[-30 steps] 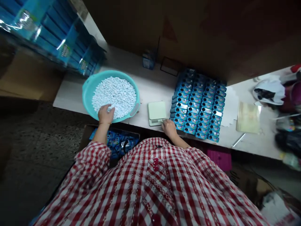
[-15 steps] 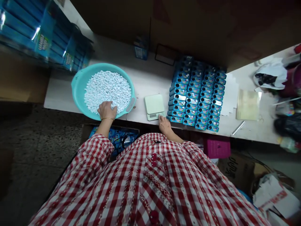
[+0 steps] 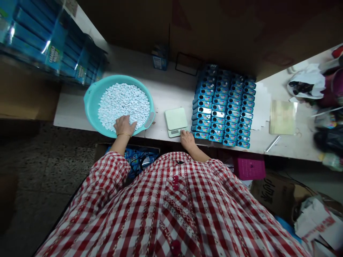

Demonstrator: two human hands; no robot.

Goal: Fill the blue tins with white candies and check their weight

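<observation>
My left hand point(image 3: 124, 125) rests on the near part of a heap of small white candies point(image 3: 125, 103), thumb apart from the other fingers. A turquoise plastic basin point(image 3: 92, 119) with side handles contains them. At the near right corner of a pale green kitchen scale point(image 3: 176, 119) is my right hand point(image 3: 187, 140), fingers bent together; whether something small is in them is hidden. The scale's platform bears nothing. Right of it stand rows of blue candy tins point(image 3: 215, 117), dark round openings upward, several with white candies on top.
Shrink-wrapped blue packs point(image 3: 50, 50) are stacked at the left. A small blue box point(image 3: 160, 62) stands at the back. Further right are yellowish sheets point(image 3: 282, 117), a metal tube point(image 3: 272, 144) and a white plastic bag point(image 3: 308, 80). Below the table edge is a magenta basket point(image 3: 250, 167).
My left hand has shifted slightly right over the candies, its thumb spread wider. My right hand stays at the scale's corner, fingers slightly more bunched. The view has turned a little.
</observation>
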